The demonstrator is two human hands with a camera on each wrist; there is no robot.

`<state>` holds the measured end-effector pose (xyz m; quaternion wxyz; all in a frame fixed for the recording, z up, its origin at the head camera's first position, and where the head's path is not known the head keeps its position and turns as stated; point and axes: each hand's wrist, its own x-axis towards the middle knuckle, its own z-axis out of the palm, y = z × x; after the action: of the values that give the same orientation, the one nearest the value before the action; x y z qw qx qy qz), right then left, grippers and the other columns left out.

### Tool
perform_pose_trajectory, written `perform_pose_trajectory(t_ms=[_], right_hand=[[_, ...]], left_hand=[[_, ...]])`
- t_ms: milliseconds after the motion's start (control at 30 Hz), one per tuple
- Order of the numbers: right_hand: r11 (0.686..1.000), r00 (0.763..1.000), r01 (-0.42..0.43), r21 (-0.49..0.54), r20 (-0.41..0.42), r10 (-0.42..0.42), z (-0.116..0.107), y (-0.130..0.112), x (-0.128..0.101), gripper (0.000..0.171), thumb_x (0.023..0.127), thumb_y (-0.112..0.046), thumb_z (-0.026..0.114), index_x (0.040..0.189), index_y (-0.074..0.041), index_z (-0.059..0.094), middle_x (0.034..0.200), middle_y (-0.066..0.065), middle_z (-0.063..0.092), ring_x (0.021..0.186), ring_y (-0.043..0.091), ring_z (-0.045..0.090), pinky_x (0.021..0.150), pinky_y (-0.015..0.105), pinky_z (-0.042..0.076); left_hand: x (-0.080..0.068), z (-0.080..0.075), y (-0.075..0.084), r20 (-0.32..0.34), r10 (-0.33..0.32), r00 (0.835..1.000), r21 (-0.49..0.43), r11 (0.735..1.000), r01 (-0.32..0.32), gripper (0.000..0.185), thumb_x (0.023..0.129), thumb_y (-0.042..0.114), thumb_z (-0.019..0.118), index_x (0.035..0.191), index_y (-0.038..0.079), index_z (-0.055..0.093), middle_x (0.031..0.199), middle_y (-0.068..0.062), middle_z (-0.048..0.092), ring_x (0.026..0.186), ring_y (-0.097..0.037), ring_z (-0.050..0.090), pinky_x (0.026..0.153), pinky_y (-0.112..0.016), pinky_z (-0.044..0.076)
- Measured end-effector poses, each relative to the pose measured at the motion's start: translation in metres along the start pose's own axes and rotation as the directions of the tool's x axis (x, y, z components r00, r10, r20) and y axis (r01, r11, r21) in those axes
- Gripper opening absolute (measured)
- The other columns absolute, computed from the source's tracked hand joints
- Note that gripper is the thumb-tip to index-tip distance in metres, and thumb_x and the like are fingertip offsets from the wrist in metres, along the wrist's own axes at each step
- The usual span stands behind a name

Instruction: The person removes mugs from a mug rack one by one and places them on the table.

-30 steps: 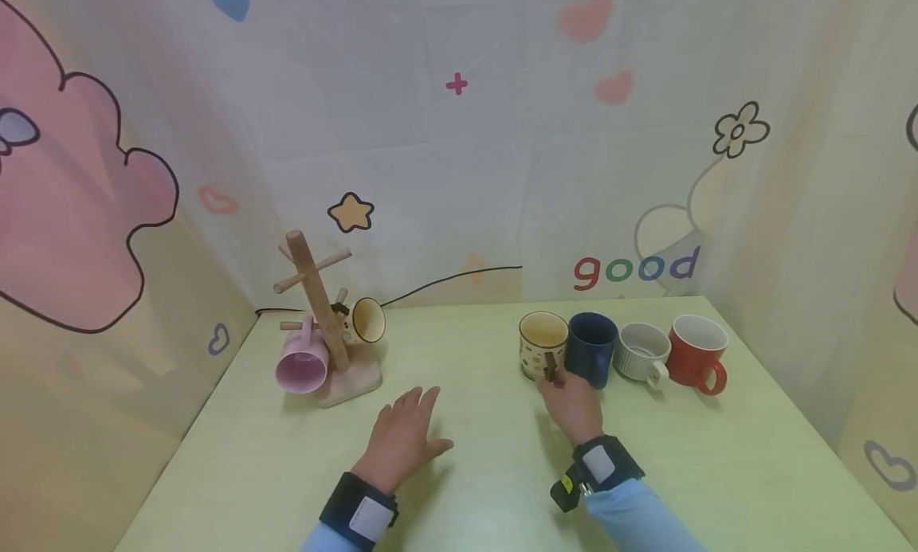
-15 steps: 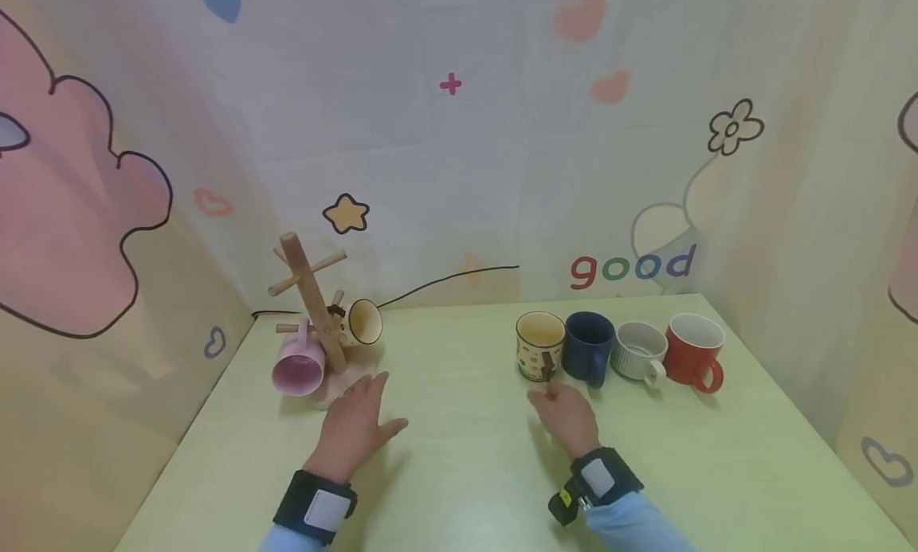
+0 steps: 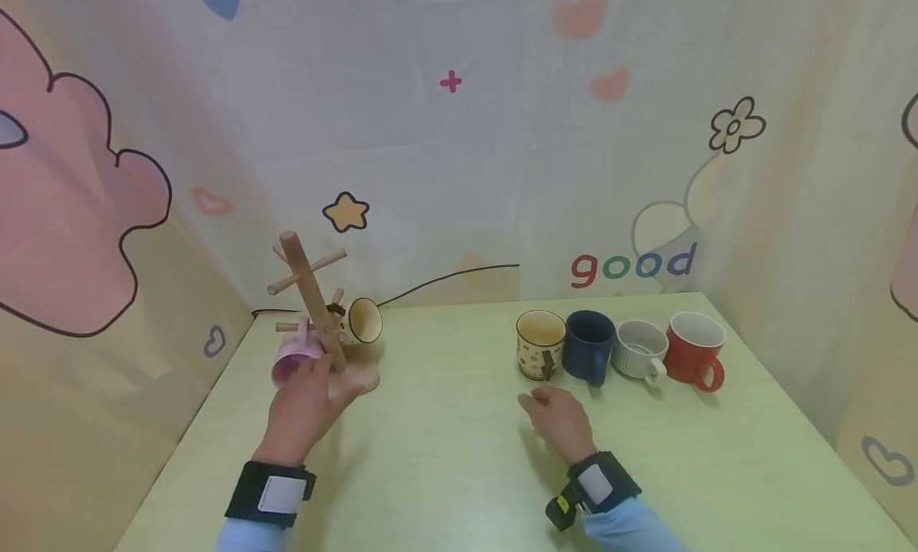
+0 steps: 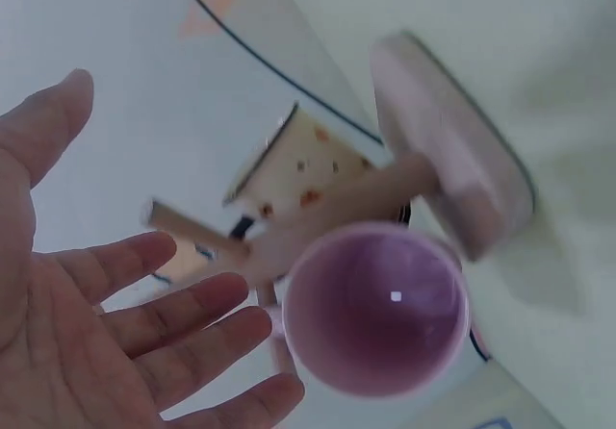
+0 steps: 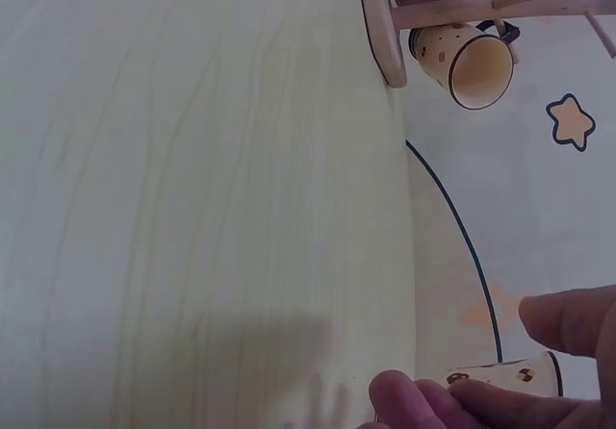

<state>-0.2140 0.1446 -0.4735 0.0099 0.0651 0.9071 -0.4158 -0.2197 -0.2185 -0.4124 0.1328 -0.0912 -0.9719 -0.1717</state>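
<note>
My left hand (image 3: 304, 413) is spread out in front of the wooden mug rack (image 3: 311, 297), nearest to the pink mug (image 3: 292, 354) that hangs low on it. Straight, parted fingers (image 4: 183, 304) show in the left wrist view beside that mug's mouth, with nothing in their grasp. Behind the rack's post hangs a cream patterned mug (image 3: 366, 321). Over the table, my right hand (image 3: 562, 424) hovers just before another cream patterned mug (image 3: 539, 349) with a dark handle. Its fingers bend loosely, and the thumb (image 5: 568, 320) stands apart from them, holding nothing.
To the right of the standing cream mug are a navy mug (image 3: 588, 345), a ribbed white cup (image 3: 641, 351) and a red mug (image 3: 694, 353), all upright in a row. A printed cloth (image 3: 430, 162) hangs behind the pale table (image 3: 459, 456).
My left hand has moved left across the table to the mug rack. The right hand has drawn back slightly from the cream mug's handle and let it go.
</note>
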Motion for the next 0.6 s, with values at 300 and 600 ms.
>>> perform_pose_trajectory(t_ms=[300, 600], right_hand=[[1.000, 1.000, -0.011, 0.029, 0.003, 0.011, -0.002, -0.005, -0.005, 0.042, 0.099, -0.030, 0.057, 0.122, 0.004, 0.066, 0.098, 0.013, 0.072, 0.082, 0.023, 0.068, 0.081, 0.047, 0.052], [1.000, 1.000, 0.012, -0.004, -0.006, -0.012, -0.001, -0.010, -0.011, 0.038, 0.098, -0.030, 0.059, 0.117, 0.002, 0.069, 0.098, 0.010, 0.072, 0.083, 0.022, 0.066, 0.085, 0.049, 0.050]], left_hand=[[0.024, -0.037, -0.031, 0.027, -0.116, 0.993, 0.021, 0.993, 0.115, 0.068, 0.098, 0.041, 0.060, 0.140, -0.009, 0.042, 0.126, -0.039, 0.049, 0.110, -0.053, 0.053, 0.082, -0.065, 0.049], [0.058, -0.053, -0.083, 0.081, -0.136, 0.987, 0.129, 0.984, 0.125, 0.062, 0.100, 0.035, 0.055, 0.138, -0.013, 0.040, 0.122, -0.046, 0.047, 0.103, -0.060, 0.053, 0.076, -0.069, 0.047]])
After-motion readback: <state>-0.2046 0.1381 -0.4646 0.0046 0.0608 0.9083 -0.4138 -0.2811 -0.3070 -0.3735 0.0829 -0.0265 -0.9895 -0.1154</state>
